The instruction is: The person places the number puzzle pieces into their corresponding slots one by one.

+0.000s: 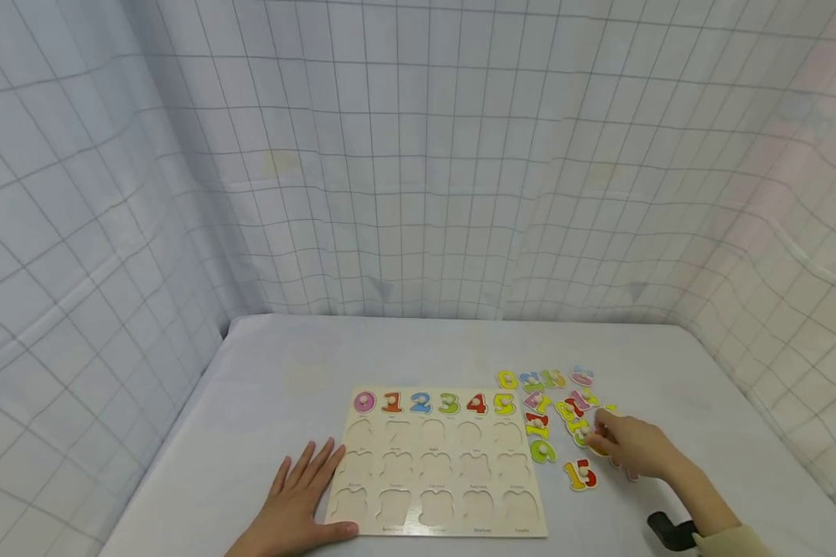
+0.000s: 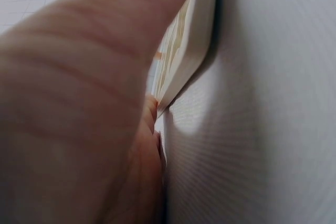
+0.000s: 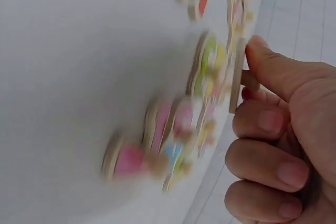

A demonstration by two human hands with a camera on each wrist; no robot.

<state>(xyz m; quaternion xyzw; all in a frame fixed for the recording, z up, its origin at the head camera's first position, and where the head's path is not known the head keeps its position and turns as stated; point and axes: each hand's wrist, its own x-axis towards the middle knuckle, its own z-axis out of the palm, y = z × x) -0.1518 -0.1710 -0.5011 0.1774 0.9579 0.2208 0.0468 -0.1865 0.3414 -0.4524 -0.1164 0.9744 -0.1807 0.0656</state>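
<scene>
A wooden number puzzle board (image 1: 443, 535) lies on the table, with pieces 0 to 5 in its top row and bare recesses below. My left hand (image 1: 294, 503) rests flat with fingers spread at the board's left edge, thumb along the near corner. Over the loose pieces on the right, my right hand (image 1: 637, 445) pinches a wooden number piece (image 3: 236, 77) by its knob between thumb and index finger. That piece is edge-on in the right wrist view, so its number cannot be read. The board's edge (image 2: 197, 30) shows beside my left hand in the left wrist view.
Several loose number pieces lie right of the board, including a green 6 (image 1: 543, 451), a 15 (image 1: 580, 475) and a red and yellow 11 (image 1: 537, 425). A black object (image 1: 671, 532) sits near my right forearm. White gridded curtains (image 1: 418, 193) surround the table.
</scene>
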